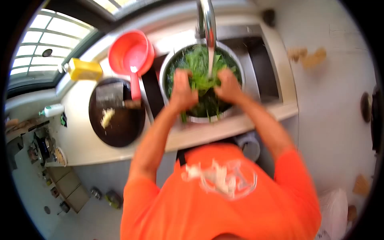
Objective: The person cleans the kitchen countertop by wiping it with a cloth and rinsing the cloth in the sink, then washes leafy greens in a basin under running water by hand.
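Note:
Bright leafy greens [202, 66] are bunched up between my hands, under water running from the faucet [209, 24]. Closed around the left side of the bunch is my left hand [184, 91]. My right hand [229, 86] grips the other side, its fingers curled inward and partly hidden by the leaves. Beneath both hands sits a round metal basin [163, 80] in the sink, holding water and more dark green leaves. A few stems hang over the basin's near rim. The hands are slightly blurred.
Left of the sink stands a red plastic dipper [116, 50], its handle reaching over a dark round cutting board [116, 134]. On the board lie a cleaver [110, 94] and chopped pale bits [107, 118]. A yellow container [86, 70] stands near the window.

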`<move>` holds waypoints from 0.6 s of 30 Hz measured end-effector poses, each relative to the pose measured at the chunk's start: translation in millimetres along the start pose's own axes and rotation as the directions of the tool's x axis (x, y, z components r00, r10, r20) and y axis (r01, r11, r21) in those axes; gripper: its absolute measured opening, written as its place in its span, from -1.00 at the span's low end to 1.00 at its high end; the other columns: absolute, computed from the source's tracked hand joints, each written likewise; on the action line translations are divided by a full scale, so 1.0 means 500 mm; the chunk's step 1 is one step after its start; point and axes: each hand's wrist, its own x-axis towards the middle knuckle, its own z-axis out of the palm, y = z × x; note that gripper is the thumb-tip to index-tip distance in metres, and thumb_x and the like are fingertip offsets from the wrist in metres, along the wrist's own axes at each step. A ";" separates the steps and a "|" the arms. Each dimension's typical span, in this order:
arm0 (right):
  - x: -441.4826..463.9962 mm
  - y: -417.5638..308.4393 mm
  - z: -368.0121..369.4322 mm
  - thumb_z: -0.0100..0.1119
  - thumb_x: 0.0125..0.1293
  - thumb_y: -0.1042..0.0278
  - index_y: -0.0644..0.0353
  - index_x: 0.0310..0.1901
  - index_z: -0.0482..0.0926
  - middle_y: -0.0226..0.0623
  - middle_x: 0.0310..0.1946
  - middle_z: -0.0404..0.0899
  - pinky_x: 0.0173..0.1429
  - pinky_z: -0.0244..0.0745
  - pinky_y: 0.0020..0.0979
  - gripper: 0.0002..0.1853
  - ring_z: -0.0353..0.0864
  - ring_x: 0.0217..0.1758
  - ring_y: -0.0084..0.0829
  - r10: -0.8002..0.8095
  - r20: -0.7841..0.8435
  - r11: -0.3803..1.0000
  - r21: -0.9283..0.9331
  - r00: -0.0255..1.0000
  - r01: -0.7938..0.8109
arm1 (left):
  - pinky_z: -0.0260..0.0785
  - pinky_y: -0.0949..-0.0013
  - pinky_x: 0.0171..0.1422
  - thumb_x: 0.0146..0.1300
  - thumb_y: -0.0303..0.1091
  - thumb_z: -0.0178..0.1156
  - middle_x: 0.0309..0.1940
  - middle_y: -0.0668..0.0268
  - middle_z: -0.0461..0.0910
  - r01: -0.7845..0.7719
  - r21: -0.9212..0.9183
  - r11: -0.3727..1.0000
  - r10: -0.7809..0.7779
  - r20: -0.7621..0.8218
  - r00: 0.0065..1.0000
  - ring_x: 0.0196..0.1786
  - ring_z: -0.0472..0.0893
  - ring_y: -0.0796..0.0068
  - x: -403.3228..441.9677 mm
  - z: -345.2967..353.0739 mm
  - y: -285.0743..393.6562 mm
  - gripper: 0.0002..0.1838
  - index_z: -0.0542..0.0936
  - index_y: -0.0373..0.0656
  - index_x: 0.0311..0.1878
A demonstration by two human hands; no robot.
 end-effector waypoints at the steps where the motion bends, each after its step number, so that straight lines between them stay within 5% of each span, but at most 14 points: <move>1: -0.010 -0.010 -0.003 0.42 0.05 0.27 0.27 0.02 0.53 0.11 0.05 0.41 0.22 0.40 0.03 -0.51 0.44 0.15 0.13 -0.034 -0.006 0.999 -0.029 0.999 0.034 | 0.25 0.01 0.34 -0.11 -0.51 0.34 0.00 -0.08 0.38 -0.009 0.022 1.000 0.010 -0.029 1.000 0.15 0.38 -0.16 -0.002 -0.005 0.011 -0.35 0.39 -0.29 0.15; 3: -0.054 -0.032 0.002 0.55 -0.01 0.08 0.27 0.02 0.52 0.05 0.01 0.39 0.24 0.36 -0.02 -0.37 0.38 0.14 0.11 0.043 -0.039 0.992 -0.115 0.998 -0.047 | 0.12 -0.09 0.44 -0.10 -0.45 0.37 0.14 -0.13 0.31 0.033 0.123 0.992 -0.028 -0.042 0.999 0.27 0.28 -0.18 -0.020 -0.029 0.064 -0.27 0.36 -0.30 0.22; 6: -0.035 -0.053 -0.035 0.54 -0.02 -0.29 -0.04 0.45 0.32 0.23 0.35 0.24 0.42 0.19 0.23 0.03 0.23 0.40 0.30 0.195 0.205 0.922 -0.371 0.959 -0.109 | 0.03 -0.28 0.48 0.03 -0.15 0.50 0.44 -0.25 0.13 0.167 0.403 0.900 -0.250 0.162 0.955 0.47 0.13 -0.34 -0.020 -0.021 0.037 0.02 0.18 -0.31 0.49; 7: -0.032 -0.048 -0.029 0.43 0.08 -0.37 -0.25 0.58 0.14 0.32 0.51 0.02 0.44 0.07 0.38 0.07 0.01 0.53 0.41 0.202 0.311 0.882 -0.470 0.929 -0.035 | -0.01 -0.35 0.50 0.07 -0.03 0.48 0.51 -0.30 -0.02 0.156 0.464 0.872 -0.286 0.225 0.931 0.53 0.01 -0.44 -0.015 -0.010 0.024 0.12 0.07 -0.30 0.56; 10: -0.048 -0.025 0.034 0.34 0.12 -0.46 -0.24 0.59 0.13 0.31 0.54 -0.02 0.46 0.06 0.37 0.07 -0.04 0.56 0.41 0.207 0.383 0.801 -0.595 0.900 0.069 | -0.07 -0.46 0.52 0.15 0.18 0.41 0.58 -0.39 -0.18 0.125 0.613 0.780 -0.404 0.341 0.849 0.58 -0.12 -0.57 -0.047 0.059 -0.016 0.23 -0.09 -0.29 0.64; 14: -0.036 0.016 0.099 0.28 0.17 -0.34 -0.13 0.57 0.19 0.20 0.55 0.04 0.45 0.13 0.27 -0.02 0.03 0.57 0.26 0.298 0.475 0.665 -0.726 0.828 0.177 | -0.06 -0.45 0.53 0.11 0.06 0.44 0.59 -0.37 -0.17 0.065 0.588 0.806 -0.316 0.335 0.888 0.59 -0.06 -0.49 -0.079 0.146 -0.124 0.23 -0.09 -0.27 0.65; 16: -0.057 0.102 0.167 0.32 0.16 -0.12 -0.14 0.53 0.26 0.17 0.48 0.18 0.45 0.15 0.27 -0.11 0.15 0.52 0.17 0.213 0.402 0.654 -0.736 0.891 0.176 | -0.04 -0.42 0.54 0.09 -0.02 0.44 0.60 -0.34 -0.16 -0.036 0.620 0.783 -0.186 0.289 0.939 0.60 -0.02 -0.43 -0.098 0.239 -0.266 0.23 -0.12 -0.25 0.66; 17: -0.047 0.120 0.173 0.34 0.15 -0.06 -0.14 0.52 0.28 0.17 0.47 0.19 0.44 0.14 0.28 -0.13 0.19 0.51 0.16 0.230 0.405 0.710 -0.692 0.885 0.132 | 0.13 -0.37 0.46 0.03 -0.19 0.42 0.48 -0.29 0.11 0.039 0.609 0.792 -0.333 0.377 0.864 0.48 0.21 -0.35 -0.040 0.131 -0.114 0.05 0.13 -0.25 0.57; 18: -0.038 0.122 0.167 0.37 0.13 0.00 -0.13 0.51 0.30 0.17 0.46 0.21 0.44 0.14 0.30 -0.14 0.23 0.49 0.14 0.252 0.409 0.762 -0.642 0.877 0.081 | 0.17 -0.35 0.41 0.02 -0.22 0.41 0.39 -0.25 0.18 0.104 0.544 0.833 -0.317 0.314 0.895 0.41 0.26 -0.32 -0.025 0.118 -0.092 -0.04 0.22 -0.24 0.50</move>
